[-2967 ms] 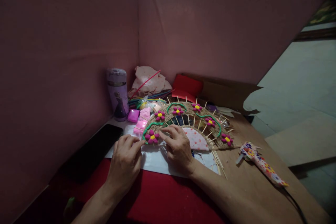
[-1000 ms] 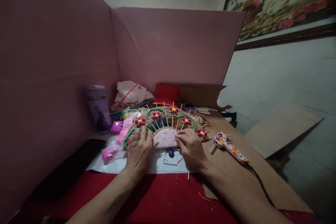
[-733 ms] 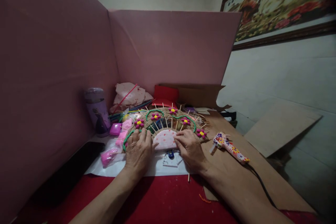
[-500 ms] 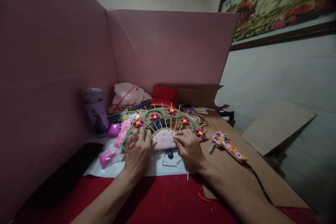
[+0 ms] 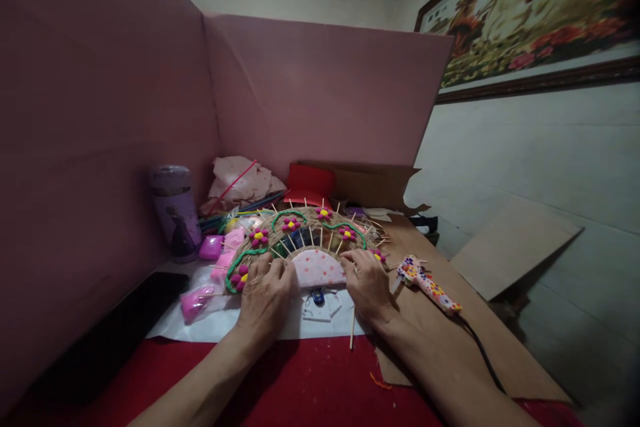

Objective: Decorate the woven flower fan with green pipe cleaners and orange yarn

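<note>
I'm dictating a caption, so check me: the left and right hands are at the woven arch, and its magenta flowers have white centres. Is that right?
Not quite: the magenta flowers have yellow centres, not white, as the head view shows. The left hand and right hand are indeed at the woven arch.

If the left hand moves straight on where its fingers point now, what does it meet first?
The left hand would probably meet the green strand on the woven piece first, though depth is unclear.

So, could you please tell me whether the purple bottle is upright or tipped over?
Upright: the purple bottle stands with its rounded top uppermost.
</note>
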A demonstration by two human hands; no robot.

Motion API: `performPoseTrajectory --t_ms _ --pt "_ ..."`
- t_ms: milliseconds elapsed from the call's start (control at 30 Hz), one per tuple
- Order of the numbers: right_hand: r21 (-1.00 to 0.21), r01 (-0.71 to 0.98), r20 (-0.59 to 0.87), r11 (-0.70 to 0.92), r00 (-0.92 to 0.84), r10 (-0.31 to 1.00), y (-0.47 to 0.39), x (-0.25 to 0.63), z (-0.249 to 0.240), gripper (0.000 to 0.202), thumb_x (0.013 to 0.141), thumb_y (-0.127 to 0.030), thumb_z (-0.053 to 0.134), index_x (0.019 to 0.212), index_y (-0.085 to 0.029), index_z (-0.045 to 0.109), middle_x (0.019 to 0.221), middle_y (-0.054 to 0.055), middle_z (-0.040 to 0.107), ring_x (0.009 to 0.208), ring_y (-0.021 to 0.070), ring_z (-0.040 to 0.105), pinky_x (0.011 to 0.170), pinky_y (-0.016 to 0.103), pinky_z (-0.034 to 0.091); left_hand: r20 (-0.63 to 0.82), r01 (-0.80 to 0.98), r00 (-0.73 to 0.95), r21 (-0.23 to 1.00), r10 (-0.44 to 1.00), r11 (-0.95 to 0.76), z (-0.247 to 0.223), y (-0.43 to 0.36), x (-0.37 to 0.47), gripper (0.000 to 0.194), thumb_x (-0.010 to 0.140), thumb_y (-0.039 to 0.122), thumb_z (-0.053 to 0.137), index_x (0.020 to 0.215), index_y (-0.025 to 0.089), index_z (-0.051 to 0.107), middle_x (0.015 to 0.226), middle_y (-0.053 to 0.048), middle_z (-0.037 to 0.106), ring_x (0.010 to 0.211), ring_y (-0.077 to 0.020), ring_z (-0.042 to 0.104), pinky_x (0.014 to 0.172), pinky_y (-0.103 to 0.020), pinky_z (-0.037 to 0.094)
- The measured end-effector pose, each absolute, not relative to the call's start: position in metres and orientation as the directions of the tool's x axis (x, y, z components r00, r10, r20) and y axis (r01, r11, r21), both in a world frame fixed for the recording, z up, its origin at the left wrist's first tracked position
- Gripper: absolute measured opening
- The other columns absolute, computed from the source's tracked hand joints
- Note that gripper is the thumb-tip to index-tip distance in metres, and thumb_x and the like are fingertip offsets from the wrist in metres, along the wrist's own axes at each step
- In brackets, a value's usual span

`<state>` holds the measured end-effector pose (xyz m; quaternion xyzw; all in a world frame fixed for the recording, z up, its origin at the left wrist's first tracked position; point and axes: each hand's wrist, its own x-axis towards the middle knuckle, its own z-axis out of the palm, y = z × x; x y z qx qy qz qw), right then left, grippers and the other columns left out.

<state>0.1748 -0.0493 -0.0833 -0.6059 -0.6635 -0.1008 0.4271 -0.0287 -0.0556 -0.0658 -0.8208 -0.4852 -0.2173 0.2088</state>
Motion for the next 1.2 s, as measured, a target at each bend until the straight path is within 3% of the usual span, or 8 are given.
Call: performPoseTrajectory --t_ms 433,867,1200 --pt "-0.35 0.893 0.658 0.283 0.019 0.753 -0.05 0.176 -0.083 0.011 0.084 -0.018 0.051 0.082 -0.02 0.062 0.085 0.007 0.065 0.087 0.0236 0.052 0.078 0.036 0.039 0.497 0.874 0.473 -0.157 0.727 -0.461 -0.071 -0.05 -0.03 0.044 0.079 0.01 0.045 0.122 0.017 0.053 0.096 -0.013 0.059 0.102 -0.03 0.043 0.082 -0.041 0.035" --pt "-0.332 0.844 0.642 0.422 -0.126 0.756 -0.049 0.175 -0.087 0.021 0.082 -0.022 0.057 0.103 -0.019 0.059 0.099 0.007 0.063 0.096 0.0245 0.048 0.086 0.039 0.039 0.549 0.888 0.435 -0.131 0.714 -0.44 -0.069 -0.049 -0.033 0.04 0.082 0.01 0.038 0.117 0.018 0.056 0.096 -0.013 0.057 0.096 -0.0278 0.045 0.081 -0.042 0.037" --pt "-0.364 0.797 0.676 0.482 -0.13 0.725 -0.051 0.176 -0.08 0.025 0.082 -0.02 0.056 0.107 -0.019 0.057 0.102 0.008 0.061 0.099 0.0255 0.047 0.088 0.041 0.039 0.596 0.895 0.422 -0.157 0.683 -0.417 -0.067 -0.045 -0.039 0.04 0.085 0.015 0.04 0.123 0.018 0.053 0.109 -0.012 0.057 0.101 -0.0297 0.044 0.084 -0.04 0.035"
